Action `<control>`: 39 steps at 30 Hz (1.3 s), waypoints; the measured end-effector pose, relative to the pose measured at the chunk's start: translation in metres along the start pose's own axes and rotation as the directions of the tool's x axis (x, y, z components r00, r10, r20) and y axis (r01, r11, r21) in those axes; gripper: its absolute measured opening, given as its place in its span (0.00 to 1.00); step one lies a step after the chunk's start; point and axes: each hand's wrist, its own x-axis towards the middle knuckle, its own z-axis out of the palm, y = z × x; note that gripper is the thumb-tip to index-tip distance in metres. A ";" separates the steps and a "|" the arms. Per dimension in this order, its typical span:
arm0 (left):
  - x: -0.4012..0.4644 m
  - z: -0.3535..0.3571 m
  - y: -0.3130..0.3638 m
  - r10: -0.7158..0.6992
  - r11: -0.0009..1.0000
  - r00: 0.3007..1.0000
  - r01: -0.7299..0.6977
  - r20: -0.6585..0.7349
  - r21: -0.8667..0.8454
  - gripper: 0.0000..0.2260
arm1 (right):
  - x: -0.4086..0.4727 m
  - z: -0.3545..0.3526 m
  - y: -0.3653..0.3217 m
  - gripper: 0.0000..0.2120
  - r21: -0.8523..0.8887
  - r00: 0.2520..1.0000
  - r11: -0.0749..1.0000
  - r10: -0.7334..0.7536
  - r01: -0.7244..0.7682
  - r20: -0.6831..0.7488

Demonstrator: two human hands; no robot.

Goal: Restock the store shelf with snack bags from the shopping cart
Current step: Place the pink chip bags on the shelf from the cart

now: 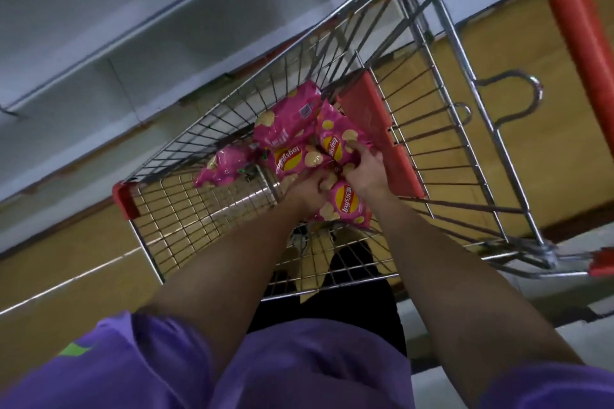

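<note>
Pink snack bags (292, 129) lie heaped inside the wire shopping cart (206, 209), at its end by the red flap (375, 123). Both hands reach into the heap: the left hand (307, 191) has its grip curled on a bag there, and the right hand (362, 169) pinches another. White store shelves (126, 26) stand just beyond the cart.
</note>
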 end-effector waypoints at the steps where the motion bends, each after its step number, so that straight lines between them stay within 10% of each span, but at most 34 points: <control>1: 0.005 -0.001 0.005 0.007 1.000 0.999 -0.006 0.036 -0.012 0.21 | 0.005 0.003 0.001 0.30 -0.026 1.000 1.000 -0.011 0.012 0.009; 4: 0.019 0.001 0.017 -0.021 0.998 0.989 0.029 0.145 -0.052 0.25 | 0.015 0.011 0.000 0.32 -0.083 0.998 0.996 -0.020 0.026 0.065; 10: 0.026 0.030 0.016 -0.084 0.982 0.993 0.068 -0.088 -0.177 0.28 | 0.011 0.007 0.000 0.28 -0.275 0.993 0.957 -0.071 0.094 0.093; 23: -0.061 -0.069 0.005 -0.036 0.923 0.974 -0.053 -0.222 -0.382 0.30 | -0.089 -0.029 -0.020 0.13 -0.101 0.931 0.990 -0.125 0.096 -0.343; 30: -0.094 -0.100 0.037 0.131 0.887 0.938 -0.256 -0.321 -0.384 0.43 | -0.169 -0.044 -0.008 0.24 0.025 0.872 0.992 -0.099 0.127 -0.480; 39: -0.152 -0.083 0.119 0.354 0.913 0.896 -0.394 -0.269 -0.110 0.22 | -0.268 -0.060 0.043 0.49 0.289 0.679 0.926 0.049 0.245 -0.733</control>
